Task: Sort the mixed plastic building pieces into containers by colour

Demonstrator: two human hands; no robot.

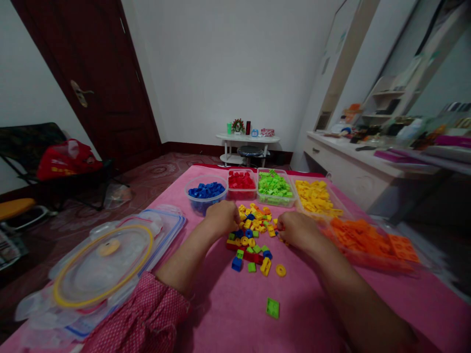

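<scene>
A mixed pile of toy building bricks, mostly yellow with some blue, green, red and orange, lies mid-table on the pink cloth. My left hand is curled closed at the pile's left edge, just in front of the tub of blue bricks. At the right edge, my right hand is also closed, fingers down among the bricks. Whatever either hand pinches is hidden behind its fingers. Nearer me lie a yellow ring piece and, alone on the cloth, a flat green brick.
Behind the pile stand boxes of red bricks and green bricks. To the right are boxes of yellow bricks and orange bricks. Stacked clear lids cover the table's left side. A white dresser stands beyond, right.
</scene>
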